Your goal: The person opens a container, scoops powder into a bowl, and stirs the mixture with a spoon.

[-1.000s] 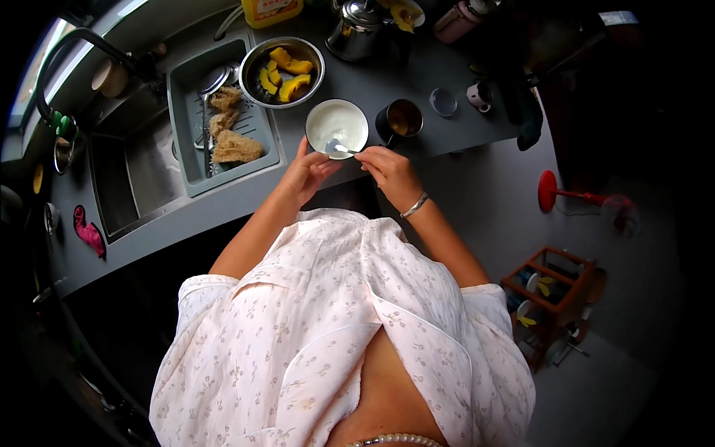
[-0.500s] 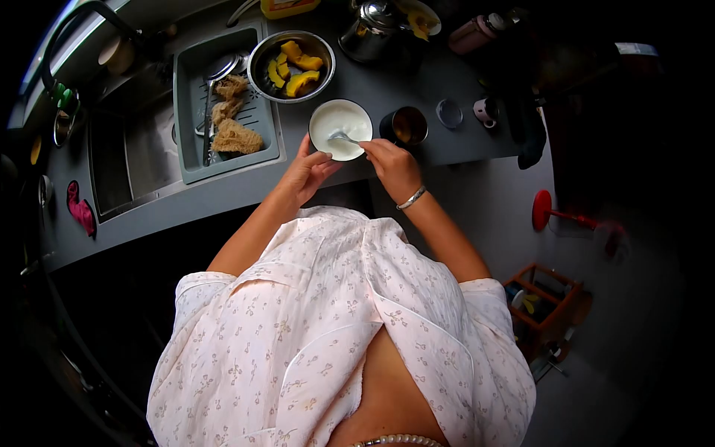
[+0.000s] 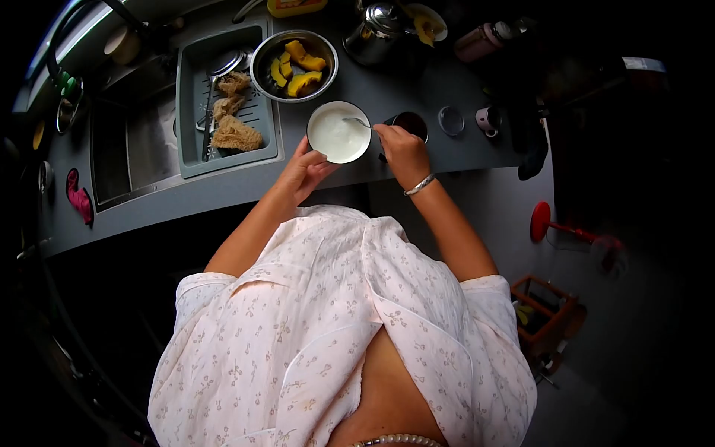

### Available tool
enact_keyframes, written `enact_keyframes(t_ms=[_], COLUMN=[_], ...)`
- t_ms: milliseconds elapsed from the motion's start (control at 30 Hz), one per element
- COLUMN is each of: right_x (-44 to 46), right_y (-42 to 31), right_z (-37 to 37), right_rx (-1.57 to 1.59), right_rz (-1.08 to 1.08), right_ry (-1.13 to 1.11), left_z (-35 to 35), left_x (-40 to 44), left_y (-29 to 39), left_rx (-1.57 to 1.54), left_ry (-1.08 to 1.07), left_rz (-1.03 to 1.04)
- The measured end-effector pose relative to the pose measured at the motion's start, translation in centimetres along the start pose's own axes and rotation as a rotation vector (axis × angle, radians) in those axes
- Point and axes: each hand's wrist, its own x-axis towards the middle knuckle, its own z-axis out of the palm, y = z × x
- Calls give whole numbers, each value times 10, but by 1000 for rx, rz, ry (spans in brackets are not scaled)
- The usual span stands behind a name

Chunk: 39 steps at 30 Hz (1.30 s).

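Note:
A bowl (image 3: 316, 152) with a dark rim holds a white, creamy mixture (image 3: 337, 140). My left hand (image 3: 305, 173) is closed on the bowl's lower left side, its thumb near the rim. Between the fingers of my right hand (image 3: 403, 153) is the handle of a metal spoon (image 3: 357, 120), whose head dips into the white mixture near the upper right. Just behind my right hand stands a dark cup (image 3: 412, 125), partly covered by it. Beyond the white bowl, a metal bowl (image 3: 257, 75) contains several yellow pumpkin pieces (image 3: 304, 83).
Left of the bowls, a grey drain tray (image 3: 184, 141) with brown scrubbers (image 3: 236, 134) lies over the sink (image 3: 141, 160). A metal kettle (image 3: 375, 36) stands at the back. To the right are a clear lid (image 3: 450, 121) and a small mug (image 3: 488, 121). A pink cloth (image 3: 78, 197) lies far left.
My right hand has shifted right and slightly down, bringing the spoon from the middle of the bowl toward its upper right rim. My left hand keeps its hold on the bowl.

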Motion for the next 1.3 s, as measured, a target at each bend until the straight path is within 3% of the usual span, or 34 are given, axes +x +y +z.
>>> enact_keyframes(t_ms=[100, 167, 200, 267, 300, 367, 567, 700, 867, 1000, 1200, 1300], right_x=[-11, -17, -18, -19, -19, -17, -25, -27, -17, 0, 10, 2], right_y=[-6, -16, -21, -29, -32, -38, -39, -39, -41, -47, -43, -45], right_z=[-5, -7, -7, -5, -3, 2, 30, 32, 23, 18, 36, 40], right_rx=[-66, 109, 111, 446, 449, 712, 1139, 1208, 1105, 830, 493, 484], right_rz=[46, 281, 282, 588, 588, 798, 1046, 1041, 841, 702, 405, 488], right_ry=[-47, -143, -144, -236, -236, -299, -259, -197, -30, 36, 76, -25], left_z=[-5, -8, -10, -14, -17, -23, -29, -31, -38, -42, -50, -57], left_x=[1, 1, 0, -1, -2, -4, -11, -11, -7, -8, -21, -39], left_y=[6, 11, 16, 24, 27, 33, 56, 68, 75, 73, 64, 64], left_rx=[27, 69, 70, 108, 109, 190, 309, 366, 391, 401, 414, 373], left_ry=[16, -9, -7, -18, -16, -10, -46, -40, -107, -123, 9, 98], left_rz=[-29, -37, -38, -97, -97, -124, -158, -186, -210, -190, -158, -109])
